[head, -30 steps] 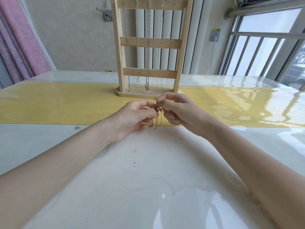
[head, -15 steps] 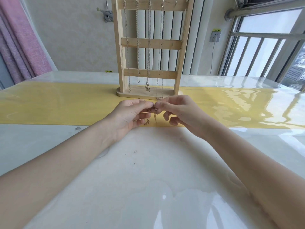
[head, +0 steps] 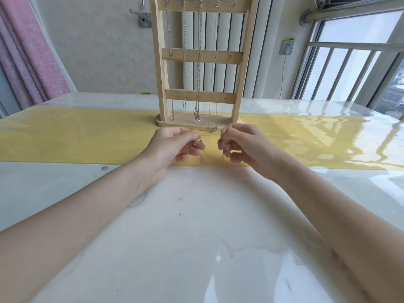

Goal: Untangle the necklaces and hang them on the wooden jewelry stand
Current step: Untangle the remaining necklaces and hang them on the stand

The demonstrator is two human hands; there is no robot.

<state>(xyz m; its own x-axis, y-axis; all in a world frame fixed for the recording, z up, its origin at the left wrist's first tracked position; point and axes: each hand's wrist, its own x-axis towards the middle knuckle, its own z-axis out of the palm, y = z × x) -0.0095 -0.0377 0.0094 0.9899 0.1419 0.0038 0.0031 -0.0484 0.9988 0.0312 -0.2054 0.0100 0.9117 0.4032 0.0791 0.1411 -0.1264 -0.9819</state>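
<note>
**Holding a fine chain over the bench**

Pinching a thin necklace (head: pixel 202 153), your left hand (head: pixel 172 147) has fingers curled round one end above the glossy bench (head: pixel 196 226). Your right hand (head: pixel 242 145), just beside it, pinches too, and a strand dangles below its fingertips. Both hover over the yellow strip (head: pixel 76 136). Beyond stands the wooden jewelry stand (head: pixel 201 55), four chains (head: pixel 198 62) hanging from its top bar.
</note>
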